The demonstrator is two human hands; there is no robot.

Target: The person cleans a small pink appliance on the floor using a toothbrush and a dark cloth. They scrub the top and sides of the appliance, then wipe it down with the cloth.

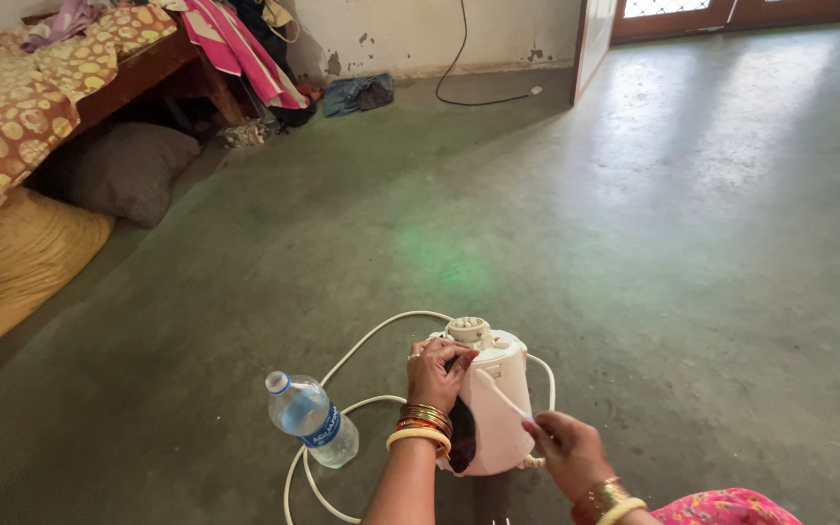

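A white and pink mixer base [494, 408] with a round coupling on top stands on the concrete floor. My left hand [437, 373] rests on its upper left side, fingers curled over the body, bangles on the wrist. My right hand [568, 451] pinches a thin white stick, perhaps a brush handle [504, 396], whose far end touches the front of the appliance. The appliance's white cord [360, 347] loops around it on the floor.
A plastic water bottle [309, 419] with a blue label stands left of the appliance. A wooden bed with patterned bedding [21, 107], a brown cushion [128, 170] and a yellow one [17, 262] are far left. A black cable [459, 68] hangs on the back wall.
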